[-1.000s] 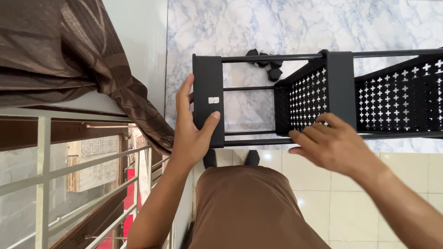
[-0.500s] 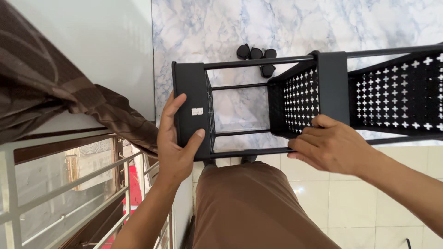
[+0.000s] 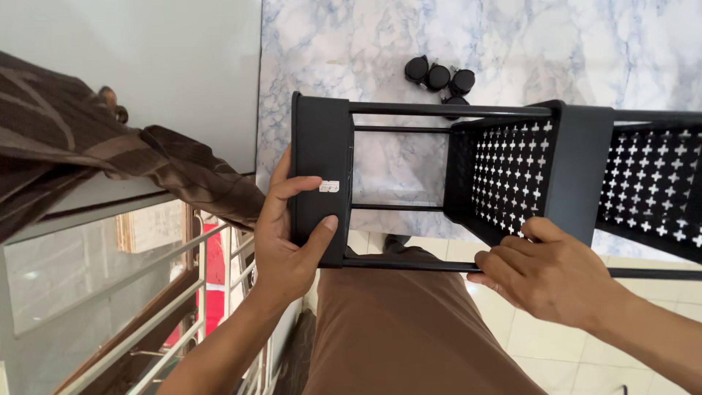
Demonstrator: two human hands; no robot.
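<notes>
A black metal rack [image 3: 512,111] with thin rods and perforated basket tiers lies on its side over my lap. My left hand [image 3: 289,238] grips its solid black end panel [image 3: 320,150], thumb across the panel face beside a small white sticker. My right hand [image 3: 545,271] holds the lower front rod and the bottom edge of the nearest perforated basket [image 3: 504,179]. Several black caster wheels [image 3: 439,77] lie on the marble floor beyond the rack.
My brown-trousered leg [image 3: 409,329] fills the lower middle. A brown patterned curtain [image 3: 110,157] hangs at the left over a window with a metal grille [image 3: 183,292]. Marble-look flooring [image 3: 570,44] is behind the rack, cream tiles [image 3: 541,351] lower right.
The view has shifted so the rack sits lower and nearer the middle. My left hand has slid a little on the end panel; both hands keep their grip.
</notes>
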